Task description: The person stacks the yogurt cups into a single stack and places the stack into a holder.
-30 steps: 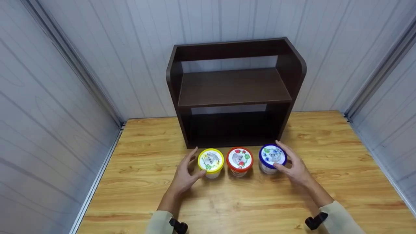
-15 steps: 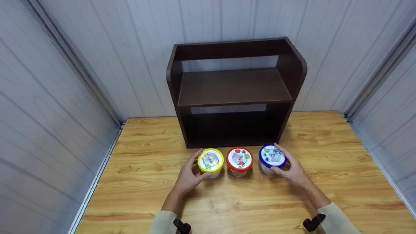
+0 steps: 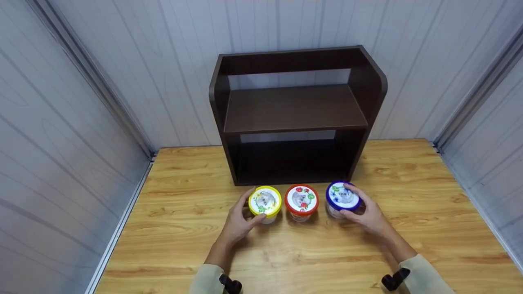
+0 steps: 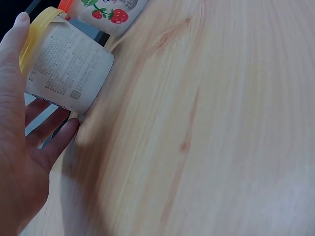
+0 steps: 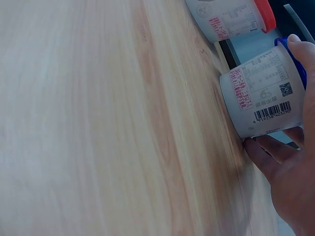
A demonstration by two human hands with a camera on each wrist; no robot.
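Observation:
Three white paper tubs with printed lids stand upright in a row on the table. My left hand (image 3: 239, 220) curls round the left side of the yellow-lidded tub (image 3: 265, 201), thumb at the near rim and fingers at the far side. In the left wrist view, fine print covers that tub's wall (image 4: 69, 64). The red-lidded tub (image 3: 301, 200), with strawberries on it, stands untouched in the middle. My right hand (image 3: 369, 214) grips the blue-lidded tub (image 3: 342, 196) from the right, thumb at the near rim and a finger over the far edge of the lid. A barcode (image 5: 272, 111) shows on its wall.
Close behind the tubs stands a dark brown two-tier shelf (image 3: 296, 108) with a raised back bar. The wooden table (image 3: 294, 261) reaches panelled walls at the back (image 3: 184, 73) and both sides. Black wrist devices (image 3: 231, 283) sit at both cuffs.
My left hand has moved right and closed in on the yellow-lidded tub. My right hand has drawn in, its finger now over the blue lid's far edge. The tubs stay in place.

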